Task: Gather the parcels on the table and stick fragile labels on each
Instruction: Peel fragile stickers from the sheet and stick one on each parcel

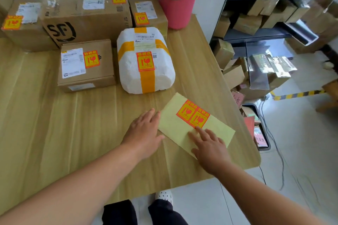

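Wooden table (54, 124), labelled parcels (86, 64) grouped at its back.
Fingers straight on both: left hand (144, 133) touches the sticker sheet (173, 124) edge, right hand (210, 144) presses it beside two fragile labels (193, 113).

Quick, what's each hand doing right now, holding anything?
Left hand: open, flat on the table, fingertips at the edge of the label sheet.
Right hand: open, straight fingers resting on the label sheet, holding nothing.
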